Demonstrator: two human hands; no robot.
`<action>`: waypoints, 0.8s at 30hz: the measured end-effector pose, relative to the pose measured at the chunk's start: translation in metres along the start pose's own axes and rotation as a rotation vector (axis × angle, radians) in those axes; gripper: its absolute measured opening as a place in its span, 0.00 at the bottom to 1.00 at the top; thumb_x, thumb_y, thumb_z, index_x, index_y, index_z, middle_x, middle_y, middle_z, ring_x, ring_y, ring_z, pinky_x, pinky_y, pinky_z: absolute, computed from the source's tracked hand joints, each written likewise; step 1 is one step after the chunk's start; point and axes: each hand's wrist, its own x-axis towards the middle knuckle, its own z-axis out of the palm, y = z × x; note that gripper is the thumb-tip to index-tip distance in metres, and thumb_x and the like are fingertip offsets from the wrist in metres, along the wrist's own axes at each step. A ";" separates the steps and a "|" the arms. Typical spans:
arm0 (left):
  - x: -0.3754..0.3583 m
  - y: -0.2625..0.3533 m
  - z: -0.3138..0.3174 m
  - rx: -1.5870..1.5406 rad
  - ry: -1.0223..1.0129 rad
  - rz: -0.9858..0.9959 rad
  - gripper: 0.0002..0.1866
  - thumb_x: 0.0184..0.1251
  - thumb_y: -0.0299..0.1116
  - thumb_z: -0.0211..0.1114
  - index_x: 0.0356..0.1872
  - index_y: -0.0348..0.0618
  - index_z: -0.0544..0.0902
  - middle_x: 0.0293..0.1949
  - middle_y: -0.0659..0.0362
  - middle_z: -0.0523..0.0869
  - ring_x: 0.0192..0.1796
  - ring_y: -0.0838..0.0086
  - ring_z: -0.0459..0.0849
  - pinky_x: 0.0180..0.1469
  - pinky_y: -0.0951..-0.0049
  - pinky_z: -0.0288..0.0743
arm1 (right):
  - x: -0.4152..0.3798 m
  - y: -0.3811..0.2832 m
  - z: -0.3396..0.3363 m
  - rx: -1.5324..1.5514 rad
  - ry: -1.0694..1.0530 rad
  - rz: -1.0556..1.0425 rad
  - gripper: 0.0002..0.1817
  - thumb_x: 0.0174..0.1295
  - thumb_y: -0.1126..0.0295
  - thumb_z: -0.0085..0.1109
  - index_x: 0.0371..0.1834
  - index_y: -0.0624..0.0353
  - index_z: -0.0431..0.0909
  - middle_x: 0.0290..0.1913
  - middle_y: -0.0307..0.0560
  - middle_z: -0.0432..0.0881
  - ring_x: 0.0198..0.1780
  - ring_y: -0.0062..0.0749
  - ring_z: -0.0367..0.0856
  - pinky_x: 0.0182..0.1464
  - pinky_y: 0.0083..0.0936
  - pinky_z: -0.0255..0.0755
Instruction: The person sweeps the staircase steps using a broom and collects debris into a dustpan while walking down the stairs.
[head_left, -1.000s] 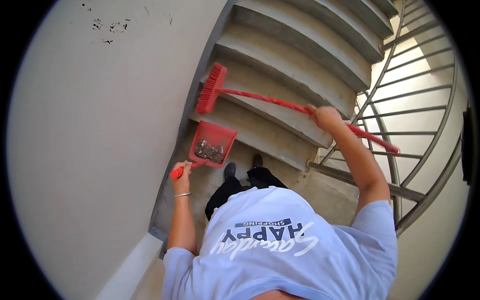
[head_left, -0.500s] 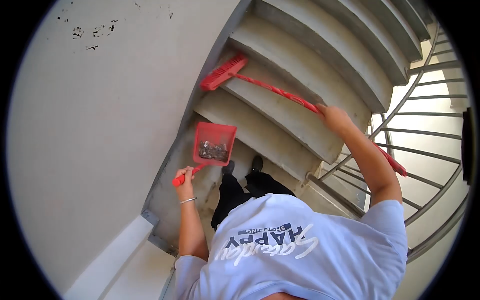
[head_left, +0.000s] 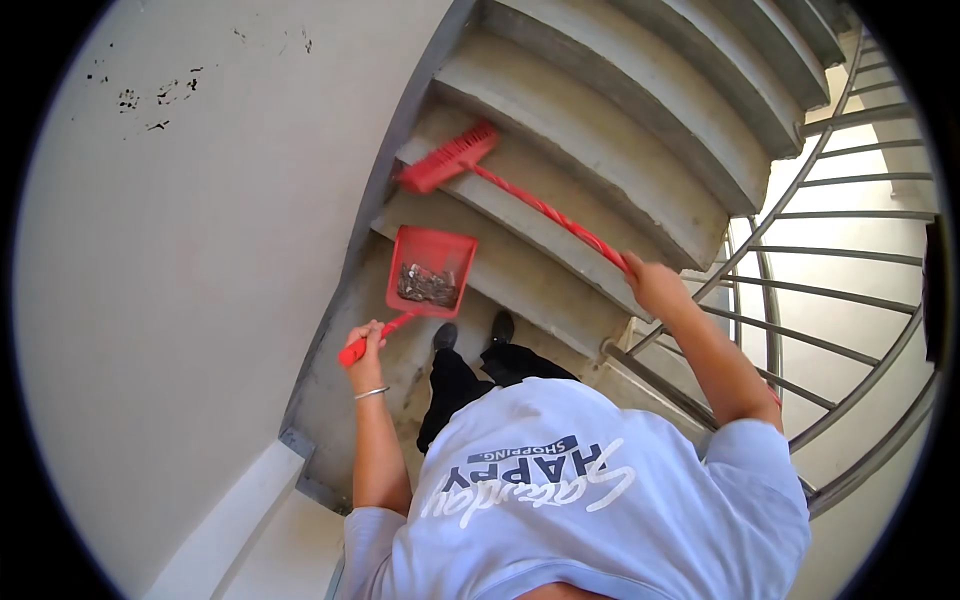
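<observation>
My left hand (head_left: 366, 345) is closed round the short handle of a red dustpan (head_left: 455, 245). Grey debris (head_left: 427, 285) lies in the pan, which hangs over the lower steps close to my feet. My right hand (head_left: 657, 287) grips the long red handle of a broom (head_left: 448, 157). The broom's slightly blurred head is at the wall end of a step, above and apart from the dustpan, with its handle slanting down to my right hand.
Curved concrete steps (head_left: 600, 120) rise toward the top right. A plain wall (head_left: 220, 250) with dark marks borders them on the left. Metal railings (head_left: 850, 255) run along the right side. My dark shoes (head_left: 445, 337) stand on a lower step.
The broom head has shifted slightly down toward the step's front edge, and my right hand has moved down and left. The dustpan is a little higher in view. Both hands keep their grip.
</observation>
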 end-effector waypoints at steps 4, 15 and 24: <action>-0.009 -0.011 -0.003 0.035 -0.049 0.087 0.08 0.63 0.29 0.64 0.26 0.40 0.78 0.38 0.54 0.85 0.53 0.67 0.80 0.51 0.71 0.74 | -0.077 0.004 -0.014 -0.040 -0.063 0.022 0.25 0.65 0.59 0.49 0.66 0.40 0.62 0.35 0.57 0.82 0.39 0.55 0.81 0.39 0.49 0.72; -0.021 -0.013 -0.007 0.090 -0.189 0.183 0.11 0.62 0.29 0.65 0.22 0.41 0.75 0.32 0.56 0.84 0.50 0.67 0.81 0.57 0.68 0.69 | -0.110 0.007 0.076 0.115 0.053 0.057 0.23 0.67 0.58 0.47 0.66 0.41 0.64 0.37 0.59 0.82 0.41 0.56 0.81 0.41 0.49 0.72; -0.042 -0.001 -0.001 0.109 -0.258 0.236 0.11 0.62 0.32 0.66 0.23 0.41 0.75 0.29 0.63 0.80 0.35 0.78 0.76 0.42 0.77 0.70 | -0.211 -0.034 0.069 0.191 0.019 0.180 0.24 0.66 0.58 0.47 0.66 0.40 0.65 0.38 0.57 0.83 0.40 0.54 0.81 0.40 0.46 0.73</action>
